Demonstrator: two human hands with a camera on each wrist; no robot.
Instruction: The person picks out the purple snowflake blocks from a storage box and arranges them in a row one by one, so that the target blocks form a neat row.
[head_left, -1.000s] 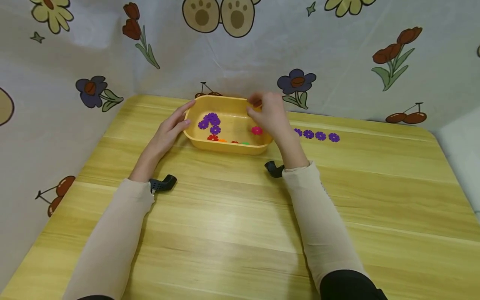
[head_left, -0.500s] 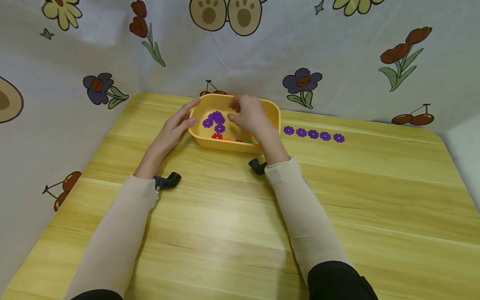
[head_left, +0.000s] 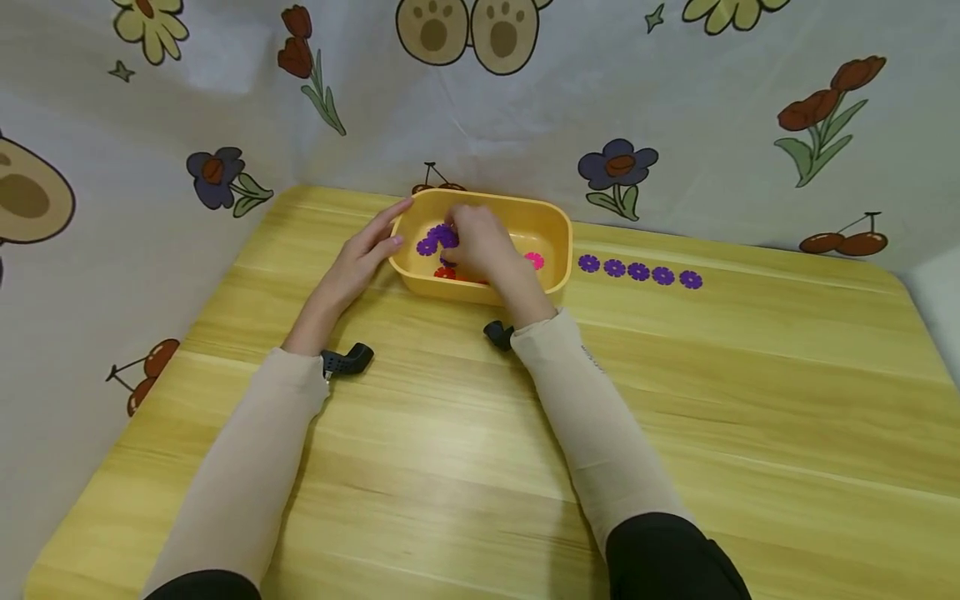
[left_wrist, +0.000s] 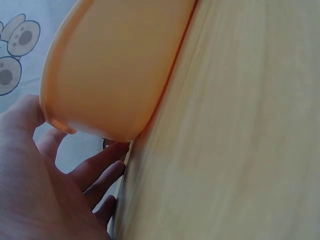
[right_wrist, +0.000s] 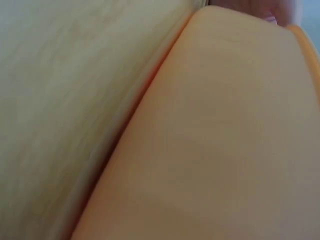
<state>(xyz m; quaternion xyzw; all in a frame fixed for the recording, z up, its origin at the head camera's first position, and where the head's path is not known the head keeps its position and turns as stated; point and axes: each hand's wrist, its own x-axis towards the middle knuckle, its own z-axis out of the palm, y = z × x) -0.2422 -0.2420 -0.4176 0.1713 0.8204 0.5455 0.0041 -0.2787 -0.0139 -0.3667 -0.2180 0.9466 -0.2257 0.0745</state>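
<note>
A yellow plastic tub [head_left: 561,242] stands near the back of the table, holding flower-shaped plastic pieces. My left hand [head_left: 355,262] rests against the tub's left end, thumb and index finger at the rim. In the left wrist view its other fingers [left_wrist: 102,182] lie loosely below the tub's end wall [left_wrist: 115,75]. My right hand [head_left: 482,243] reaches down inside, its fingertips at a cluster of purple flower pieces [head_left: 427,247]. I cannot tell whether it pinches one. The right wrist view shows mostly the tub's outer wall [right_wrist: 210,125].
Several purple flower pieces [head_left: 638,272] lie in a row right of the tub. Inside are a pink piece [head_left: 534,260] and a red piece [head_left: 444,272]. A patterned cloth [head_left: 510,117] hangs behind the wooden table [head_left: 420,450].
My right hand has moved left and down inside the tub, from its right end to the purple pieces. The left hand stays at the tub's end. The head view has shifted slightly.
</note>
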